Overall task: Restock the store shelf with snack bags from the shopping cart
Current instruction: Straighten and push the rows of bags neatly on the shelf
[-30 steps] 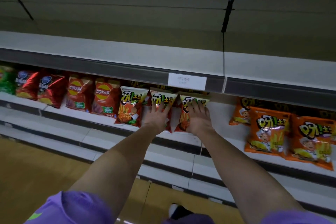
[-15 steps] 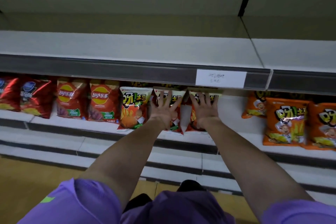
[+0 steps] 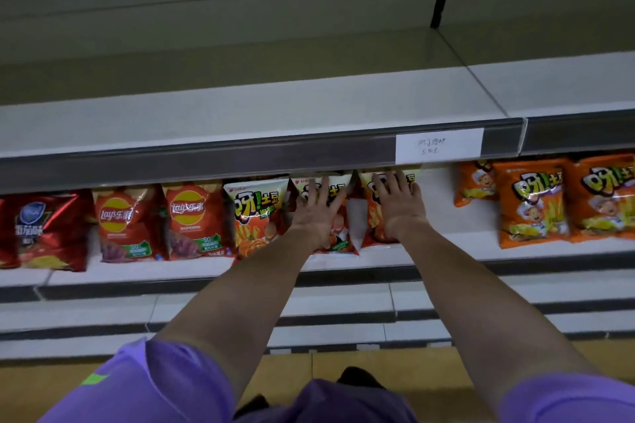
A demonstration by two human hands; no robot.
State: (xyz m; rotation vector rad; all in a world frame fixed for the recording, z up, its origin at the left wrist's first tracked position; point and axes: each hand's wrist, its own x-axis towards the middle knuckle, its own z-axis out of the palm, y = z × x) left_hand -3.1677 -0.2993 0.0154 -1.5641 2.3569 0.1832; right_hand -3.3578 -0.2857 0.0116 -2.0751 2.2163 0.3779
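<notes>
1. Standing upright in a row along the shelf point(image 3: 343, 259) at the centre of the frame, the bags are faced outward, probably so that their printed fronts can be read from the aisle.
2. Two bags are being pressed back: the left bag point(image 3: 338, 237) under the left hand point(image 3: 314, 216) and the right bag point(image 3: 374, 216) under the right hand point(image 3: 398, 206). It is judged that they are pushed to sit level with the white bag point(image 3: 256, 213) just beside them on the left.
3. The two pressed bags lean against each other, and a pale side fold is seen between them.
4. Both hands are laid flat, with fingers straight and spread. Nothing is gripped; the palms only rest on the bag fronts, so the hold is wide and loose.
5. Both arms are stretched forward nearly straight from the purple sleeves at the bottom of the frame. The fingertips reach up to the edge of the upper shelf point(image 3: 240, 161), under the price label point(image 3: 438, 146).
6. Red bags point(image 3: 154, 223) stand at the left of the row, and orange bags point(image 3: 531, 203) stand at the right, apart from the hands.
7. The cart is not seen, so it cannot be told how many bags remain.
</notes>
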